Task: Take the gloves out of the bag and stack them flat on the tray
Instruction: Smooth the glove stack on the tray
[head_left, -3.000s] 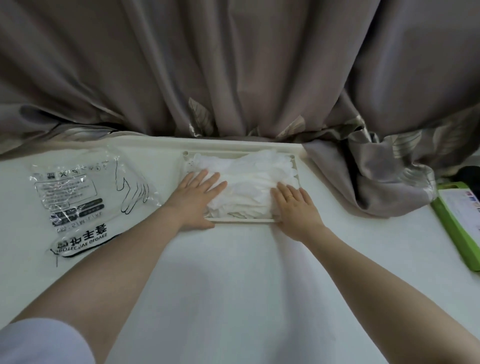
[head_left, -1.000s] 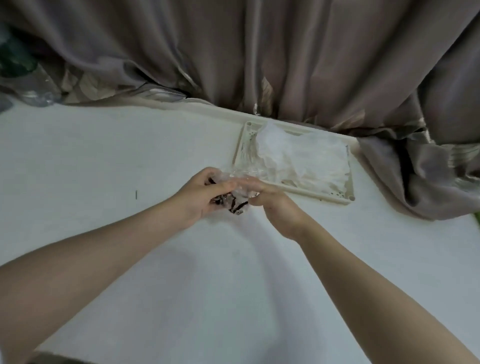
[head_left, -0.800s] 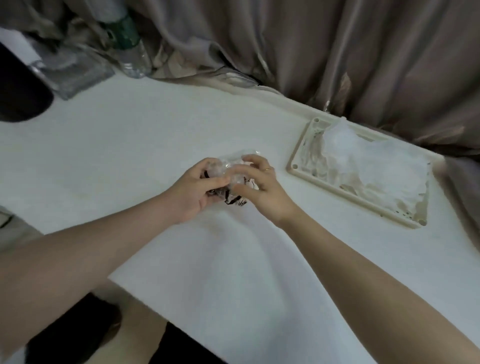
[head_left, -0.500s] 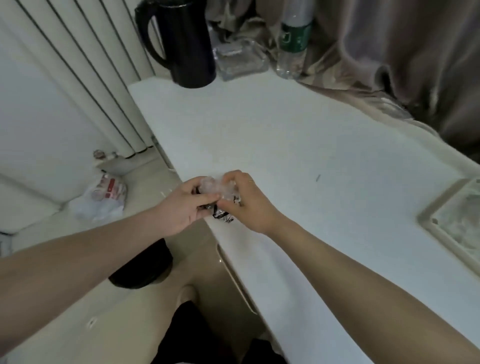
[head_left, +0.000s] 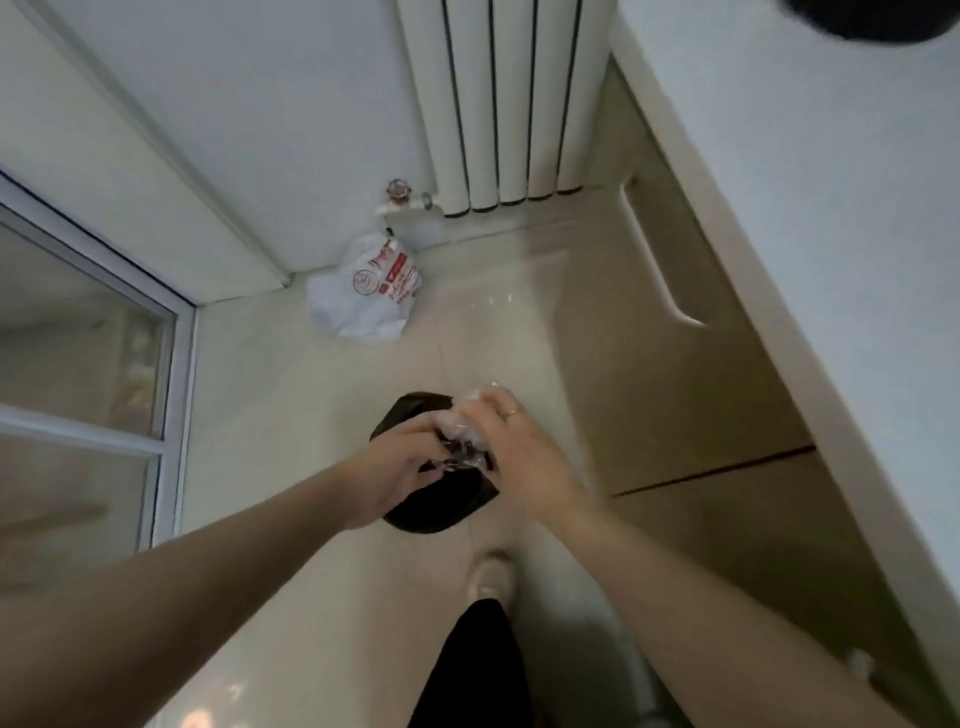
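Note:
Both hands hold the crumpled clear glove bag with its black print, scrunched into a small ball. My left hand grips it from the left and my right hand grips it from the right. They hang directly over a black-lined bin on the floor. The tray and the gloves are out of view.
The white table edge runs down the right side, with a beige cabinet drawer below it. A white plastic bag lies on the floor by a radiator. A glass door stands at left. My leg and shoe are below.
The view swung from the table down to the floor at the left. Both hands carried the crumpled bag off the table edge and over the black bin. The tray left the view.

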